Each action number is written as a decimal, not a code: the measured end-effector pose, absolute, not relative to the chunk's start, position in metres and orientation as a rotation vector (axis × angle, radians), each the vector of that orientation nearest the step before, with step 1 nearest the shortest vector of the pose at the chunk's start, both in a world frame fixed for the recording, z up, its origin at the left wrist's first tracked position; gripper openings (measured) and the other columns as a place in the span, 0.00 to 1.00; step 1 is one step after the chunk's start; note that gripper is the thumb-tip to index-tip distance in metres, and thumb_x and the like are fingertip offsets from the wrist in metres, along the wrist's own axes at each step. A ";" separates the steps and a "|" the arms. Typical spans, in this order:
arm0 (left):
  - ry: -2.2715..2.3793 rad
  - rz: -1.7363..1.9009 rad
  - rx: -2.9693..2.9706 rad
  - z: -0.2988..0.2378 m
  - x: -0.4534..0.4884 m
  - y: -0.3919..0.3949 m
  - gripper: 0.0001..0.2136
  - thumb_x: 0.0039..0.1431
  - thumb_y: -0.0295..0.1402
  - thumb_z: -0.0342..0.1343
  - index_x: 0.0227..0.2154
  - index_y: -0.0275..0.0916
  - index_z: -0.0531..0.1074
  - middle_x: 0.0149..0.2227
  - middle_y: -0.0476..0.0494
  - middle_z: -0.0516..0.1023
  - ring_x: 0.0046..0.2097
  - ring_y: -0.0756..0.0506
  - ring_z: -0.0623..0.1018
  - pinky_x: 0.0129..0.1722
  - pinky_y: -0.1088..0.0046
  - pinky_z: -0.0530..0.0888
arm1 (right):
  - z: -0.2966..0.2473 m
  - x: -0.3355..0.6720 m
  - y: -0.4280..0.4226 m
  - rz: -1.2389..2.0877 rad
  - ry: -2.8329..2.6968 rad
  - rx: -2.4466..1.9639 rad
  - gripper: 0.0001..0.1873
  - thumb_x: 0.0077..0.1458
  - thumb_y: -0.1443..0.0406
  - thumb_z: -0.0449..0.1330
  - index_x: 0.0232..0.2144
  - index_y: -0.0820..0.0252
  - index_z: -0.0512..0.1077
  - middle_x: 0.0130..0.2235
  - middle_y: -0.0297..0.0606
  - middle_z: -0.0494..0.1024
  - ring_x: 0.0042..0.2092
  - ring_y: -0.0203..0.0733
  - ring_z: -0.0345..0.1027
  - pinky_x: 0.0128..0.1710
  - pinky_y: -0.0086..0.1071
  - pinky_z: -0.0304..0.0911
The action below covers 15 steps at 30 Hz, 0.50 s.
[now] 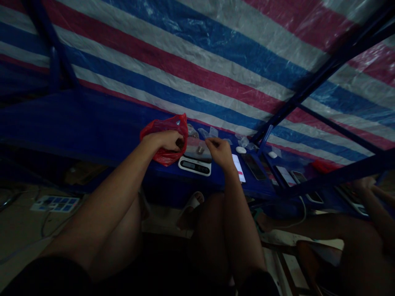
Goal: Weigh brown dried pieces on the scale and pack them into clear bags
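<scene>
My left hand [169, 140] reaches into the mouth of a red plastic bag [166, 158], its fingers curled by something dark brown that I cannot make out. Right of the bag stands a small white digital scale [195, 166] with a display at its front. On its platform lies a small brownish piece [200, 149], perhaps inside clear plastic. My right hand [220, 151] hovers at the scale's right side with thumb and fingers pinched together. Whatever is between those fingertips is too small and dark to tell.
Clear plastic bags [212, 132] lie behind the scale. To the right are a lit phone [238, 167], a dark phone [253, 166] and a white oval object [241, 150]. Blue metal bars [271, 119] cross the shelf. Another person's hand [364, 184] is at far right.
</scene>
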<state>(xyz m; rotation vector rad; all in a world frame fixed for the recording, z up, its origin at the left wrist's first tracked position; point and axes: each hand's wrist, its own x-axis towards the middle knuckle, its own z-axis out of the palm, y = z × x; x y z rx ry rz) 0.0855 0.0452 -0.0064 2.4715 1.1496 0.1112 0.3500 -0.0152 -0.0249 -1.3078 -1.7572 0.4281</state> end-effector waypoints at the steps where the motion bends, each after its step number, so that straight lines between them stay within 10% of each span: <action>1: 1.164 0.113 2.457 -0.006 0.085 0.044 0.19 0.55 0.31 0.63 0.50 0.37 0.84 0.49 0.40 0.89 0.44 0.42 0.85 0.41 0.73 0.76 | -0.025 0.350 -0.015 0.437 -1.737 -1.302 0.16 0.61 0.53 0.63 0.36 0.56 0.85 0.38 0.43 0.87 0.39 0.53 0.78 0.43 0.44 0.70; 15: 1.342 0.059 2.466 0.005 0.090 0.032 0.16 0.59 0.30 0.61 0.49 0.43 0.87 0.48 0.43 0.90 0.45 0.42 0.86 0.41 0.72 0.74 | -0.024 0.348 -0.019 0.471 -1.676 -1.292 0.16 0.61 0.53 0.63 0.35 0.58 0.84 0.34 0.42 0.86 0.36 0.49 0.77 0.38 0.40 0.69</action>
